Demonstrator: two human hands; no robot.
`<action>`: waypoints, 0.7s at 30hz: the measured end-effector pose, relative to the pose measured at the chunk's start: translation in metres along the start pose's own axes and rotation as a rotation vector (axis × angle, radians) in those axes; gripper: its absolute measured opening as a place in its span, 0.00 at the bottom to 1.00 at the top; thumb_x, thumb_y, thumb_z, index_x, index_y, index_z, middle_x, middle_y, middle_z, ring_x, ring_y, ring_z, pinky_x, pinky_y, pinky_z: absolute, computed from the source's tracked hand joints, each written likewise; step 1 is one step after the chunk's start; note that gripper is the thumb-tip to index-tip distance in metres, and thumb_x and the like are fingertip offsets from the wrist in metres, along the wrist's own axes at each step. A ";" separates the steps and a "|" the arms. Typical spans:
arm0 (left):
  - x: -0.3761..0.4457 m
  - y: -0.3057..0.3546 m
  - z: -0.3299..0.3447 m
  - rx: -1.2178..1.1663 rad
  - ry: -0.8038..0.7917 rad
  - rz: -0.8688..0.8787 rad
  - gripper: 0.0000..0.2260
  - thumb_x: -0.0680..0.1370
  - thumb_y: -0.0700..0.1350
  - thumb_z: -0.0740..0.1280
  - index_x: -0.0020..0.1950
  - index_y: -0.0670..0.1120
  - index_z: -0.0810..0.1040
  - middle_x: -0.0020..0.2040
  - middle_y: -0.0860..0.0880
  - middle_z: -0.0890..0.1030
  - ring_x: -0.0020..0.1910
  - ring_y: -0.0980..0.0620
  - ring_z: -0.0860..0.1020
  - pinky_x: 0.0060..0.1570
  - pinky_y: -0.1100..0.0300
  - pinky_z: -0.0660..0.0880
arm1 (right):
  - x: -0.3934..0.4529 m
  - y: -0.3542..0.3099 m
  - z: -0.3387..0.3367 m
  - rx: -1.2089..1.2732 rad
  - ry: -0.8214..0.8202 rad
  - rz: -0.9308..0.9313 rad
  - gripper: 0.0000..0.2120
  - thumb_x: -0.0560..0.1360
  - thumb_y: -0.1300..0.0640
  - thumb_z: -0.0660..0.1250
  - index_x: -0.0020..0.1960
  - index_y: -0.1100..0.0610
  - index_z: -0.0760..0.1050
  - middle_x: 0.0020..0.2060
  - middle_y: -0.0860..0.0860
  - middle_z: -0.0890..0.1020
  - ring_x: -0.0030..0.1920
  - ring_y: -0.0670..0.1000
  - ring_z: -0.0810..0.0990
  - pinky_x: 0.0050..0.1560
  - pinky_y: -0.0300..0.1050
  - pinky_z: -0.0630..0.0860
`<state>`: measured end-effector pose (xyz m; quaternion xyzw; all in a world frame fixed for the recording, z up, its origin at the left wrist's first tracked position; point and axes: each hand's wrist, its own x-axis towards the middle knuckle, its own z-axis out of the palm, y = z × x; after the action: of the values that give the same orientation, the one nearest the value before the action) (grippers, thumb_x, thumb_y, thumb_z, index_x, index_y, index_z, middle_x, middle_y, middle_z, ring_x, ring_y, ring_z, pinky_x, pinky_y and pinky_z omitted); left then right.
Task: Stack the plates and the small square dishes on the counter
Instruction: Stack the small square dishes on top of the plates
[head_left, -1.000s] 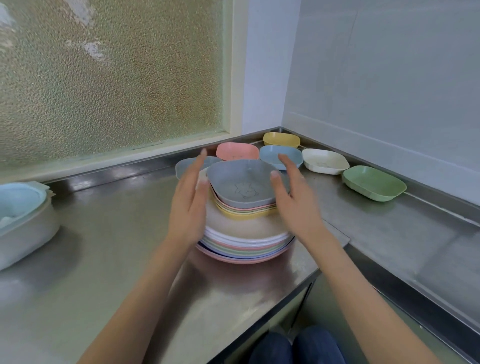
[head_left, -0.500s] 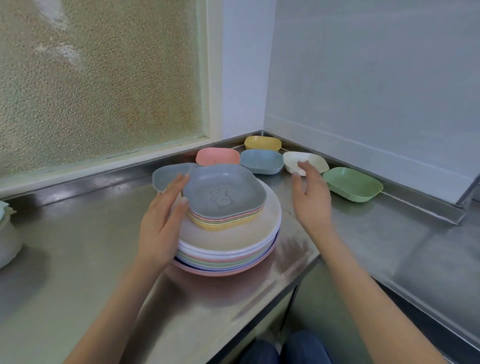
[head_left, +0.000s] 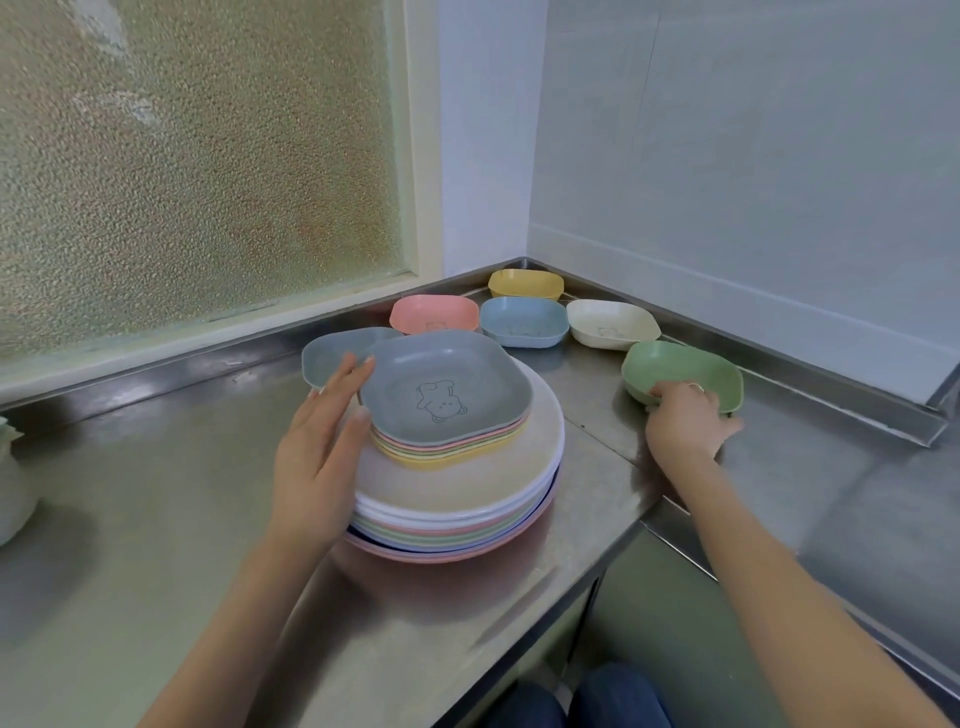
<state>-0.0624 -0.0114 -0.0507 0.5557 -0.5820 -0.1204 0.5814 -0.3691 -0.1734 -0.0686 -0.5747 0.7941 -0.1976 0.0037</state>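
**Right hand on green dish; left hand steadying the stack**

Landmark: the plate stack (head_left: 457, 499) on the steel desk (head_left: 156, 519), near its front edge. Round plates at the bottom, pastel rims showing, cream one uppermost. On them sits a smaller pile of eared dishes, grey bear-print dish (head_left: 447, 389) on top; all look empty.

Left hand (head_left: 322, 441): fingers spread, flat against the stack's left side, gripping nothing. A second grey dish (head_left: 332, 353) lies just behind it.

Right hand (head_left: 685, 421): right of the stack, fingers curled over the near rim of the green dish (head_left: 685, 371), which rests on the desk.

Behind the stack, toward the corner: pink dish (head_left: 434, 314), blue dish (head_left: 522, 322), cream dish (head_left: 610, 325), yellow dish (head_left: 524, 283), each apart, each empty.
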 end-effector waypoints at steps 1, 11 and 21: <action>0.000 -0.001 0.000 0.003 0.000 0.001 0.21 0.75 0.56 0.55 0.67 0.59 0.71 0.71 0.58 0.69 0.71 0.64 0.64 0.70 0.65 0.57 | -0.005 -0.002 -0.002 0.016 0.006 -0.007 0.19 0.74 0.68 0.61 0.58 0.49 0.78 0.55 0.56 0.77 0.59 0.58 0.69 0.62 0.58 0.62; 0.001 -0.001 -0.001 -0.009 0.003 -0.019 0.22 0.74 0.58 0.56 0.69 0.62 0.67 0.68 0.61 0.71 0.70 0.62 0.66 0.70 0.58 0.62 | -0.094 -0.080 -0.082 0.721 0.214 -0.677 0.10 0.73 0.59 0.64 0.51 0.52 0.81 0.45 0.53 0.80 0.49 0.56 0.77 0.52 0.61 0.73; -0.002 0.009 -0.002 -0.009 0.028 0.046 0.22 0.79 0.52 0.55 0.73 0.65 0.57 0.60 0.76 0.71 0.65 0.71 0.68 0.61 0.76 0.62 | -0.164 -0.091 -0.083 0.472 -0.139 -0.917 0.14 0.76 0.44 0.56 0.53 0.42 0.79 0.48 0.43 0.79 0.55 0.45 0.74 0.67 0.59 0.56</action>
<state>-0.0663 -0.0058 -0.0443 0.5410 -0.5859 -0.1019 0.5947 -0.2496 -0.0219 0.0006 -0.8587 0.3925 -0.3142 0.0989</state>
